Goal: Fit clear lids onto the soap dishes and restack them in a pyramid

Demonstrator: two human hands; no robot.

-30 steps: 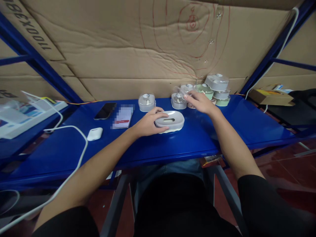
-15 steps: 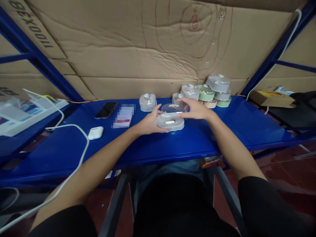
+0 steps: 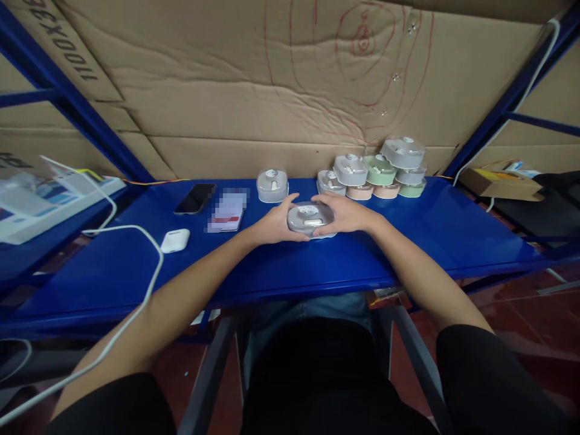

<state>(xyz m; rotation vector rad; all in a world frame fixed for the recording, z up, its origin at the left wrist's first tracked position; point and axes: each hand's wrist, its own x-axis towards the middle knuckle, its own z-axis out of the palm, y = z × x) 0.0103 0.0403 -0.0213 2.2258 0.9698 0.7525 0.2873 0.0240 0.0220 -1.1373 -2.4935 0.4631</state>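
In front of me on the blue table (image 3: 258,266) is a small grey plastic box with a clear lid (image 3: 302,221), probably a soap box. The lid carries a round sticker and sits over the base. My left hand (image 3: 275,223) grips the box's left side, thumb raised at the far edge. Wrapped over the right side of the lid is my right hand (image 3: 347,214), its fingers covering the near and far edges. Whether the lid is fully seated I cannot tell.
Behind stands one more grey box (image 3: 272,186). Further right are stacked grey, green (image 3: 379,170) and pink boxes (image 3: 359,192). Left lie a black phone (image 3: 196,199), a second phone with a lit screen (image 3: 228,211), a white earbud case (image 3: 175,240) and a white cable (image 3: 154,284).
My right hand has brought the clear lid down and slightly left onto the grey base. My left hand has stayed at the box's left side.
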